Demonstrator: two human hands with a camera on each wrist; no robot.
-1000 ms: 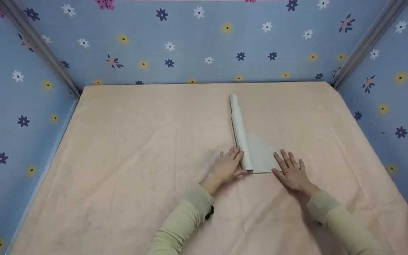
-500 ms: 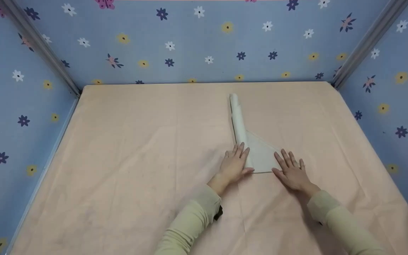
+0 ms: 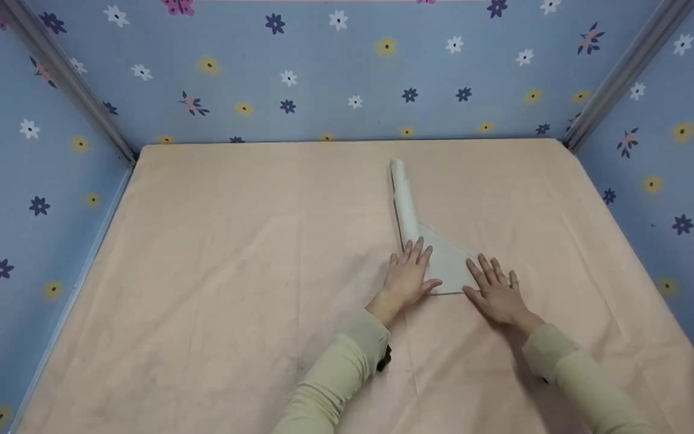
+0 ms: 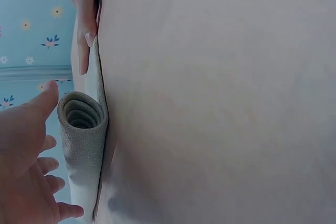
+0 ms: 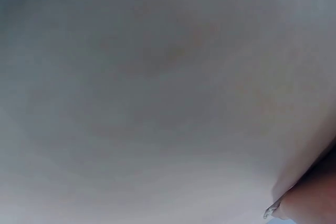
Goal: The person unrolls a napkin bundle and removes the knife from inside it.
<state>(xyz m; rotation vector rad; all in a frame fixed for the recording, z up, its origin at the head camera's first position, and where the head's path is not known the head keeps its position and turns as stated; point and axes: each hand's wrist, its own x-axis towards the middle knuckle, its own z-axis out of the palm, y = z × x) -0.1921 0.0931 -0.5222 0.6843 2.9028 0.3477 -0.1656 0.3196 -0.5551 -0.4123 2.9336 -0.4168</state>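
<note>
Your straight-fingered right hand (image 3: 499, 299) pressed the cloth (image 3: 448, 268)'s edge, presumably anchoring it; your uncurled left hand (image 3: 405, 279) overlay the roll (image 3: 405, 208).

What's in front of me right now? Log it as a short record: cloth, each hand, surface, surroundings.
Cloth: pale cloth, partly rolled, with its flat part right of the roll
Roll end: layered spiral, seen in the left wrist view
Left hand: fingers extended over the roll's near end; contact unclear
Right hand: fingers spread, fingertips on the flat part's right edge
Surface: peach sheet, creased
Surroundings: blue floral walls
</note>
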